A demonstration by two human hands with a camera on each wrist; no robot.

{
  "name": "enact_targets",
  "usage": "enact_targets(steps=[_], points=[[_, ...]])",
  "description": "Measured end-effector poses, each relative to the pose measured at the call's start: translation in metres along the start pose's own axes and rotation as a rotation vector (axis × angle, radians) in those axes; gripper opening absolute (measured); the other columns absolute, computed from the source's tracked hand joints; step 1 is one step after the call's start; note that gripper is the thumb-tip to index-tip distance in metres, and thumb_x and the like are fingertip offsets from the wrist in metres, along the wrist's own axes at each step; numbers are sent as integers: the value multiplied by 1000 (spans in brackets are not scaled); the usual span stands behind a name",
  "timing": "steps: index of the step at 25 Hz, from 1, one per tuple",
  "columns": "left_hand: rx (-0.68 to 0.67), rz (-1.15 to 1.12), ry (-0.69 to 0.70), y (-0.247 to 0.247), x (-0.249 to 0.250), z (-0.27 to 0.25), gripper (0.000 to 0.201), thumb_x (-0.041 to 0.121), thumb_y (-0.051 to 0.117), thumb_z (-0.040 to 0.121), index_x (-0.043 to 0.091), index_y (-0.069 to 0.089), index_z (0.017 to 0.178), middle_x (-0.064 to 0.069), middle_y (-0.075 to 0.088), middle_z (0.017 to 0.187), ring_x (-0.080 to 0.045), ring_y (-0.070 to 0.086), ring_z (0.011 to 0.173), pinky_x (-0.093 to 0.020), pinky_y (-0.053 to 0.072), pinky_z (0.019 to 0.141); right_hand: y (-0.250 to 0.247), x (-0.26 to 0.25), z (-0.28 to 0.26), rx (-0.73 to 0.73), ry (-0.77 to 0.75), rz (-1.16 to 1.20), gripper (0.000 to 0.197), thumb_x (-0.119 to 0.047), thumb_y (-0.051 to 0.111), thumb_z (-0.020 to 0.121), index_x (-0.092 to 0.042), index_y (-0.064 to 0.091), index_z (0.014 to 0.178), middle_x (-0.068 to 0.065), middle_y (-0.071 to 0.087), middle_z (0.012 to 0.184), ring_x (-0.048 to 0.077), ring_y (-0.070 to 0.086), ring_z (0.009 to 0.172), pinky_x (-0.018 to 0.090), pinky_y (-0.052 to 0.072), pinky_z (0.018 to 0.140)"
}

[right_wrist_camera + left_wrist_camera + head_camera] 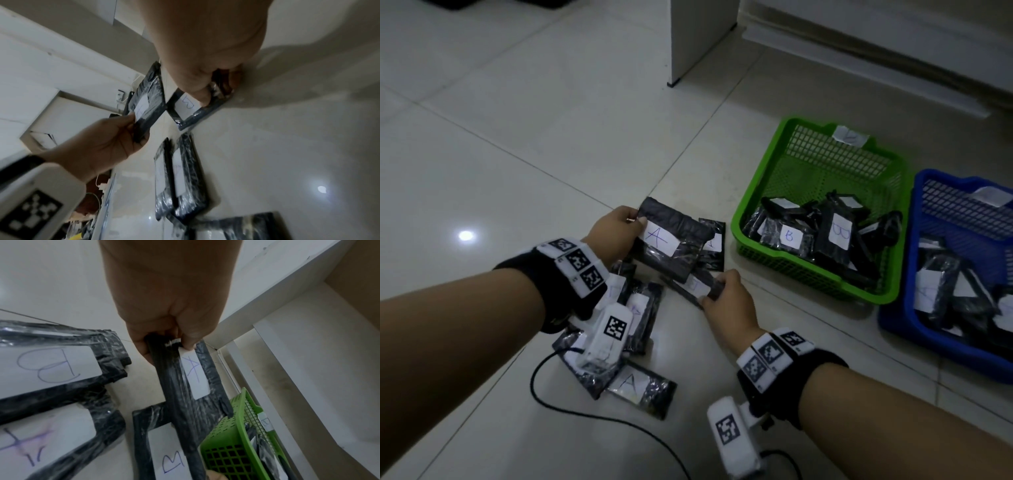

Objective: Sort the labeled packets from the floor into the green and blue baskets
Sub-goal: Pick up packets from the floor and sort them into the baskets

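Note:
My left hand (pixel 616 233) pinches a black packet labelled A (pixel 671 245) by its left edge and holds it above the floor; the same packet (pixel 191 386) hangs from that hand (pixel 170 331) in the left wrist view. My right hand (pixel 726 294) grips the end of a packet labelled B (pixel 189 112) that lies on the tiles. Several more black packets (pixel 630 342) with white labels are scattered under my left wrist. The green basket (pixel 763 192) holds several B packets. The blue basket (pixel 893 318) beside it holds several packets too.
A black cable (pixel 571 407) loops across the tiles near me. A white furniture leg (pixel 688 44) stands at the back and a white skirting (pixel 876 61) runs behind the baskets. Pale floor tiles (pixel 500 154) stretch to the left.

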State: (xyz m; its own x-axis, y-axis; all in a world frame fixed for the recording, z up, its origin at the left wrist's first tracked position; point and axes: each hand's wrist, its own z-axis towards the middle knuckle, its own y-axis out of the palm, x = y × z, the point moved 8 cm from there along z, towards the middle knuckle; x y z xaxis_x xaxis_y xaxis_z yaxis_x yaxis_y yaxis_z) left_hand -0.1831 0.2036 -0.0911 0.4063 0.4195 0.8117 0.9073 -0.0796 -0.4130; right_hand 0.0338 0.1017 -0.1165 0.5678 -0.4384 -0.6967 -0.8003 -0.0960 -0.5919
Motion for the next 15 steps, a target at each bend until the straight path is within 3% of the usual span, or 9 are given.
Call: enact_targets(steps=[2,5,10,13,15], points=[[13,-58,16,3,11,-4,20,33,56,88,19,63,100,-16,68,105,-35,65,99,-51,52,91,-18,-2,0,-30,9,79,33,-15,68,83,-15,46,107,2,58,99,15,53,87,21,38,72],[18,-185,50,10,34,-11,16,24,54,91,14,63,100,-12,66,98,-28,63,90,-51,50,95,-51,-8,-8,-75,-1,131,32,-16,68,83,-19,45,104,-2,58,95,14,57,86,28,49,71],[-85,-317,96,36,89,-27,24,17,50,94,12,59,116,-19,65,110,-27,61,92,-50,51,94,-131,-23,-12,-182,-62,95,23,-7,64,86,-13,47,100,11,59,90,20,61,69,32,58,57],[-118,-278,155,53,138,-37,26,15,50,95,20,54,121,-13,62,98,-25,58,87,-46,52,88,-201,-28,-2,-144,-87,-22,29,-10,65,86,-12,48,110,10,63,92,23,64,74,37,58,65],[-164,-236,202,71,172,-42,30,12,48,96,22,51,124,-11,60,88,-24,57,81,-43,52,85,-241,-21,3,-69,-85,-6,30,-10,64,87,-15,46,112,8,60,88,19,59,68,30,53,58]])
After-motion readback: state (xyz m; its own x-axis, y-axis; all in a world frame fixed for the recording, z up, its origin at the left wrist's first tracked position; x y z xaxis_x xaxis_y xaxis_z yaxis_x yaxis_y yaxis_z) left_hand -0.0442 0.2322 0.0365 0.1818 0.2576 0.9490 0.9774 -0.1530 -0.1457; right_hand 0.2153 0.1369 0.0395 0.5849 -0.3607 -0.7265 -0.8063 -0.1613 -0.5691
